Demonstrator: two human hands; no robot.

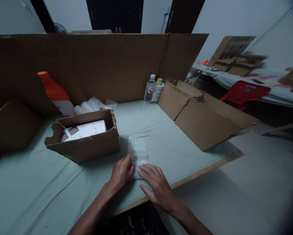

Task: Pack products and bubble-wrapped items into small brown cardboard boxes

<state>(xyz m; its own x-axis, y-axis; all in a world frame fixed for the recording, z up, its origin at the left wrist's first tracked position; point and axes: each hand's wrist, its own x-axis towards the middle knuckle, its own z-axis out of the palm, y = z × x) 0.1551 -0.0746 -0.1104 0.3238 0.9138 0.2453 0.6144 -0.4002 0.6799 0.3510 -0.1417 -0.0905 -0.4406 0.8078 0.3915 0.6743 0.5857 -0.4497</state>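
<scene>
A flat piece of bubble wrap [139, 150] lies on the pale green tablecloth near the table's front edge. My left hand [122, 171] rests along its left side, fingers stretched forward and touching it. On its lower right part lie the fingertips of my right hand [157, 184], with the fingers spread and the thumb apart. Whether anything is inside the wrap cannot be made out. Left of my hands stands an open cardboard box [97, 147] holding a white printed box [90, 130].
Rolled bubble wrap [92, 103] and an orange-capped bottle [55, 93] stand behind the box. A water bottle [150, 89] and a green-capped white bottle [158, 90] stand farther back. A long cardboard box [197, 120] lies at right. A cardboard panel [117, 65] walls the back.
</scene>
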